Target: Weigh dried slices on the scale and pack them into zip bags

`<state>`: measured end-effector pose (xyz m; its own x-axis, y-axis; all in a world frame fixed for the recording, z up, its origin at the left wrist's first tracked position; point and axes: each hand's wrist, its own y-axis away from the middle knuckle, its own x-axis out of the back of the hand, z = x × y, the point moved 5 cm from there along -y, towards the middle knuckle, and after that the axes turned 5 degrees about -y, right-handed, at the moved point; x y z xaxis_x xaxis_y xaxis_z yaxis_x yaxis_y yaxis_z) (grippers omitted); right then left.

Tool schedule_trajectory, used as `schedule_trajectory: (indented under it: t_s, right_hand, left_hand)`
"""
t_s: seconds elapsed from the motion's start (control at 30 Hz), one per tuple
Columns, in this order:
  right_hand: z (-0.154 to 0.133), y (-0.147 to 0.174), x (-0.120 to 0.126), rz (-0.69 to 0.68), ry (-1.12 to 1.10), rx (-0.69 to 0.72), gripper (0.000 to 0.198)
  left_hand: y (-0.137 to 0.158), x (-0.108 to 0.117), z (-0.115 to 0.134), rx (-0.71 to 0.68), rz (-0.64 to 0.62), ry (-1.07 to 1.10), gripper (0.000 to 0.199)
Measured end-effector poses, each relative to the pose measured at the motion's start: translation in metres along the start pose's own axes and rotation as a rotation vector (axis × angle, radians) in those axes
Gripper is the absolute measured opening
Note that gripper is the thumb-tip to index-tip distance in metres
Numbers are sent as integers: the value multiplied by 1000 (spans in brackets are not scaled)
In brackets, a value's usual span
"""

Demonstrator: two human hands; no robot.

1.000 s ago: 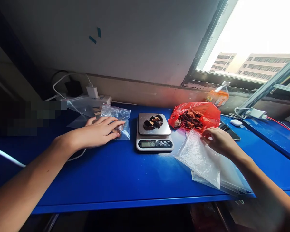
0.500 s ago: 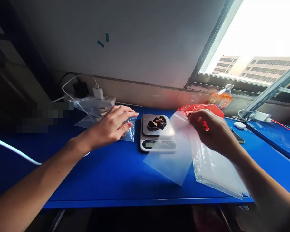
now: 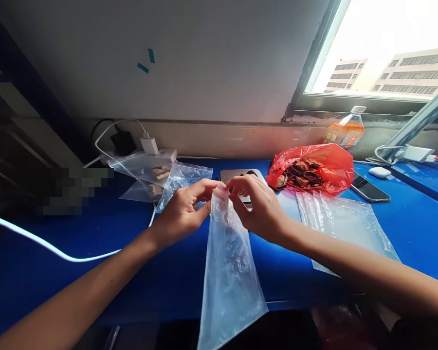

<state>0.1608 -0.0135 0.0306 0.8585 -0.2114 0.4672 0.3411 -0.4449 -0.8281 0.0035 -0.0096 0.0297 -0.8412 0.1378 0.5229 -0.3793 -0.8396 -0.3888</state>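
A clear zip bag [image 3: 231, 272] hangs down over the table's front edge, its top pinched between both hands. My left hand [image 3: 188, 206] grips the left side of the bag's top edge with thumb and fingers. Close beside it, my right hand [image 3: 257, 206] pinches the right side. Behind the hands stands a kitchen scale [image 3: 224, 174], mostly covered by them; only a bit of the dark dried pieces [image 3: 253, 172] on its plate shows. An open red plastic bag [image 3: 336, 167] full of brown dried pieces [image 3: 304, 172] lies to the right of the scale.
Filled clear bags [image 3: 142, 167] lie at the back left near a white charger [image 3: 149, 145]. Flat clear bags [image 3: 350, 223] are stacked on the right, by a phone [image 3: 370, 187]. An orange drink bottle [image 3: 346, 129] stands by the window. A white cable [image 3: 58, 248] crosses the left side.
My right hand has brought the clear bag from over the scale to the middle front. My left hand, free before, now also grips its top. The red bag has come into full view.
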Motion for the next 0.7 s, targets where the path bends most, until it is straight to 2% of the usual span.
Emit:
schedule_trajectory:
  t_s: [0.17,0.37,0.5,0.7]
  right_hand:
    - [-11,8,-1,57,-93,-52,24]
    - [-10,14,-1,48,-87,-110,18]
    - [-10,17,-3,16,-133,-97,16]
    - [-15,18,0,2,-173,-44,26]
  left_hand:
    - [0,-6,3,-18,-18,12,28]
    - [1,-6,0,-9,-33,-95,22]
    - [0,-5,4,-128,-67,-228,20]
    - [0,-7,8,-228,-128,-257,18]
